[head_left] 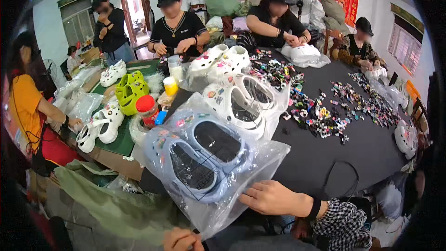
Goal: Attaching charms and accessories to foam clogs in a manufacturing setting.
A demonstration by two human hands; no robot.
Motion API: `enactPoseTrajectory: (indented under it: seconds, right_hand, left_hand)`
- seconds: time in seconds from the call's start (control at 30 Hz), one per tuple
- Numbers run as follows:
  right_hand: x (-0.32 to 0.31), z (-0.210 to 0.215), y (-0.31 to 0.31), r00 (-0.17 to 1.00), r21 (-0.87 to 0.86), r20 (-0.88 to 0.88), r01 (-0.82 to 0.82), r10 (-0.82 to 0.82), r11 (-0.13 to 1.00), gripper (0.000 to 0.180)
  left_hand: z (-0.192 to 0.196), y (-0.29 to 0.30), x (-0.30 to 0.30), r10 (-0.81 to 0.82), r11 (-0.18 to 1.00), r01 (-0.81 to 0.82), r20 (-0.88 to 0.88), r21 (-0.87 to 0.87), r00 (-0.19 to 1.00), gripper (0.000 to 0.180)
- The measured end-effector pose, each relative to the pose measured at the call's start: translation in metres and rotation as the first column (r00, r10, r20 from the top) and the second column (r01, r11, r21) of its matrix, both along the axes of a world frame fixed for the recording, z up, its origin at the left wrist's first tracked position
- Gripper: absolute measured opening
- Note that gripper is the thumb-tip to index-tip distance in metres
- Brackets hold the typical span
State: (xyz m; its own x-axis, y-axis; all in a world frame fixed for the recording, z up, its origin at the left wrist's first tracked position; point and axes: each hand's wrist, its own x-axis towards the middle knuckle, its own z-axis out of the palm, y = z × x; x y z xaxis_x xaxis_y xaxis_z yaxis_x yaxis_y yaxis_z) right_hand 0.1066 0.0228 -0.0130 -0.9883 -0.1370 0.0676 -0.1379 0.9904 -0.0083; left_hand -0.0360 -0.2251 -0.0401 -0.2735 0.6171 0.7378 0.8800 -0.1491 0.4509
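Observation:
A pair of light blue clogs [210, 158] with small coloured charms lies in a clear plastic bag [267, 167] at the table's near edge. My right hand [272, 197] is at the bag's right side, its fingers bent closed on the film. At the bottom of the picture, my left hand [181, 240] is curled at the bag's near corner, partly cut off by the frame. Just beyond the blue pair, white clogs [239, 104] with charms sit in another clear bag.
Loose shoe charms [320, 111] are heaped across the black table [362, 144]. At left stand a red-lidded jar [147, 110], a yellow-topped container [170, 85], lime green clogs [131, 93] and white clogs [103, 123]. Several people work around the table. A black cord [341, 162] lies near the right edge.

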Motion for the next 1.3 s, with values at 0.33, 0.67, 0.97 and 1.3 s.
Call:
enactPoseTrajectory:
  seconds: [0.33, 0.67, 0.97, 1.3]
  right_hand:
    - [-0.055, 0.028, 0.001, 0.942, 0.121, -0.329, 0.109, -0.063, 0.987, 0.046]
    - [-0.044, 0.036, 0.019, 0.972, 0.098, -0.204, -0.1, 0.118, 0.99, 0.035]
    - [0.044, 0.056, 0.034, 0.97, -0.089, -0.243, -0.041, 0.018, 0.995, 0.031]
    - [0.067, 0.051, 0.025, 0.986, -0.059, -0.162, 0.021, -0.031, 0.998, 0.027]
  left_hand:
    - [0.023, 0.038, -0.004, -0.197, 0.961, 0.23, -0.202, 0.154, 0.959, 0.017]
    - [0.012, 0.023, -0.071, 0.236, 0.948, -0.257, 0.127, 0.187, 0.963, 0.008]
    - [0.033, 0.068, -0.171, 0.295, 0.943, -0.265, 0.139, -0.201, 0.945, 0.03]
    - [0.032, 0.141, -0.171, 0.211, 0.686, 0.362, 0.649, -0.631, 0.731, 0.047]
